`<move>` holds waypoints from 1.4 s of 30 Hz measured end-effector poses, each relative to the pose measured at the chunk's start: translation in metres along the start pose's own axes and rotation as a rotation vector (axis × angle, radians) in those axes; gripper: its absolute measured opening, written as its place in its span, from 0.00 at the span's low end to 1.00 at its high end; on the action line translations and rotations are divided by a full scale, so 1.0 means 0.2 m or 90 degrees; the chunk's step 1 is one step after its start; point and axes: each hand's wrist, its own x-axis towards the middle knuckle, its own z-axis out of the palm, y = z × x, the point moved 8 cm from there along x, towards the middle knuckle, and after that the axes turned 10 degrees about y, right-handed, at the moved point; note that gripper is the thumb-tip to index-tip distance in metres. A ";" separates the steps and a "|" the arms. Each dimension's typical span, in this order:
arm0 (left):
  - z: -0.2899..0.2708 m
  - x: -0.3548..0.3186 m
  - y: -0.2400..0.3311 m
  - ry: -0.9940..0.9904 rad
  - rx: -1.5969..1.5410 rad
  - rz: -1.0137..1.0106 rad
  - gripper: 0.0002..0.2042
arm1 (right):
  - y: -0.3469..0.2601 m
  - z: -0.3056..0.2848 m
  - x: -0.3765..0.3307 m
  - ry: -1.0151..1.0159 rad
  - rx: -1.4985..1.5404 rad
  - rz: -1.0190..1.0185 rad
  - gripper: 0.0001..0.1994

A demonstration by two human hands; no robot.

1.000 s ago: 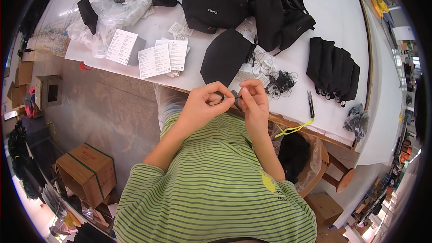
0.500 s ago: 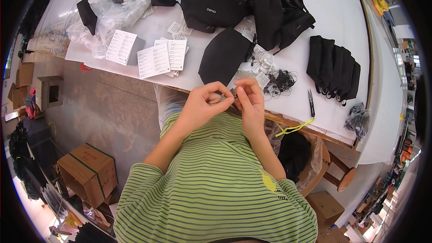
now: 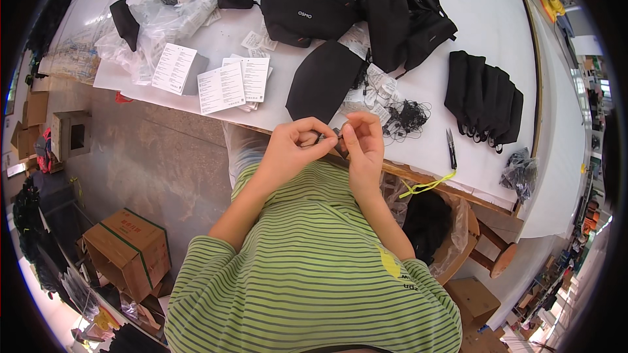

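Observation:
Just past the table's front edge, my left hand (image 3: 296,148) and my right hand (image 3: 365,146) are held close together, fingertips pinched. Between them is a small dark piece (image 3: 341,146), partly hidden by the fingers and too small to name. Directly beyond my hands lies a flat black fabric pouch (image 3: 324,82). White tags (image 3: 379,86) and a tangle of thin black cords (image 3: 408,119) sit to its right. A pair of black-handled thread snips (image 3: 451,149) with a yellow ribbon (image 3: 428,186) rests near the front edge.
Black bags (image 3: 307,10) are heaped at the far side. White printed cards (image 3: 221,89) lie left, by clear plastic bags (image 3: 147,36). Overlapping black pouches (image 3: 485,101) are at right, near a small plastic bag (image 3: 520,173). A cardboard box (image 3: 127,252) stands on the floor.
My fingers have shifted slightly around the small dark piece, and more of it shows between them. The things on the table lie as before.

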 end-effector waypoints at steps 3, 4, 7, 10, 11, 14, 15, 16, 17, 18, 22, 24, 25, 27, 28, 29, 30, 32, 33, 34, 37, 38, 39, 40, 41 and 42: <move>0.01 0.00 -0.01 -0.005 -0.013 0.006 0.03 | -0.01 0.01 0.01 0.017 0.012 -0.003 0.11; 0.01 0.00 -0.02 -0.004 -0.020 0.005 0.03 | -0.01 0.00 0.01 0.030 0.019 -0.001 0.12; 0.01 0.01 -0.04 -0.002 -0.025 0.007 0.03 | -0.01 -0.01 0.01 0.046 0.009 -0.009 0.13; 0.02 0.01 -0.03 0.010 -0.008 0.021 0.03 | 0.01 -0.05 0.02 0.066 -0.007 -0.021 0.12; 0.02 0.01 -0.02 0.022 0.009 0.031 0.03 | 0.00 -0.05 0.02 0.066 -0.008 -0.020 0.12; 0.02 0.01 -0.03 0.020 -0.014 0.013 0.03 | -0.01 -0.04 0.02 0.064 0.011 -0.006 0.11; 0.02 0.00 -0.02 0.020 -0.014 0.012 0.03 | -0.03 -0.04 0.02 0.061 -0.004 -0.030 0.11; 0.03 0.00 -0.01 0.018 -0.002 0.018 0.03 | -0.04 -0.03 0.02 0.057 -0.018 -0.053 0.11; 0.03 0.00 -0.01 0.016 0.010 0.025 0.03 | -0.04 -0.03 0.02 0.058 -0.018 -0.052 0.11; 0.03 0.00 0.00 0.014 0.011 0.024 0.03 | -0.04 -0.04 0.02 0.069 -0.020 -0.052 0.10; 0.03 0.01 0.00 0.022 0.015 0.026 0.03 | -0.06 -0.05 0.02 0.084 -0.033 -0.046 0.10; 0.03 0.01 -0.01 0.017 0.014 0.019 0.03 | -0.04 -0.06 0.02 0.081 -0.040 -0.045 0.10; 0.03 0.01 -0.02 0.015 0.006 0.017 0.03 | -0.04 -0.05 0.02 0.077 -0.046 -0.045 0.09; 0.03 0.01 -0.02 0.012 -0.002 0.016 0.03 | -0.04 -0.05 0.02 0.086 -0.036 -0.033 0.09; 0.03 0.01 -0.01 0.011 -0.005 0.014 0.03 | -0.04 -0.05 0.03 0.094 -0.026 -0.021 0.09; 0.03 0.01 0.00 0.011 -0.008 0.012 0.04 | -0.03 -0.06 0.03 0.094 -0.026 -0.021 0.09; 0.03 0.01 0.00 0.010 -0.008 0.012 0.04 | -0.03 -0.06 0.03 0.093 -0.017 -0.009 0.09; 0.03 0.00 -0.01 0.009 -0.005 0.009 0.04 | -0.02 -0.06 0.03 0.093 -0.007 0.002 0.09; 0.03 0.00 -0.01 0.009 -0.005 0.009 0.04 | -0.02 -0.06 0.03 0.094 -0.007 -0.001 0.09; 0.03 0.00 -0.01 0.010 -0.006 0.007 0.04 | -0.02 -0.06 0.03 0.095 -0.007 -0.004 0.09; 0.03 0.00 -0.01 0.011 -0.009 0.005 0.04 | -0.03 -0.06 0.02 0.097 -0.020 -0.016 0.09; 0.03 0.00 -0.01 0.010 -0.012 0.006 0.04 | -0.03 -0.06 0.02 0.097 -0.020 -0.016 0.09; 0.03 0.00 -0.01 0.011 -0.012 0.006 0.04 | -0.03 -0.07 0.02 0.100 -0.013 -0.010 0.09; 0.03 0.01 -0.02 0.010 -0.018 0.004 0.04 | -0.02 -0.07 0.02 0.102 -0.006 -0.004 0.09; 0.03 0.01 -0.02 0.009 -0.023 0.002 0.04 | -0.03 -0.07 0.03 0.102 -0.007 -0.004 0.09; 0.03 0.01 -0.02 0.009 -0.023 0.002 0.04 | -0.03 -0.06 0.03 0.104 -0.004 -0.010 0.09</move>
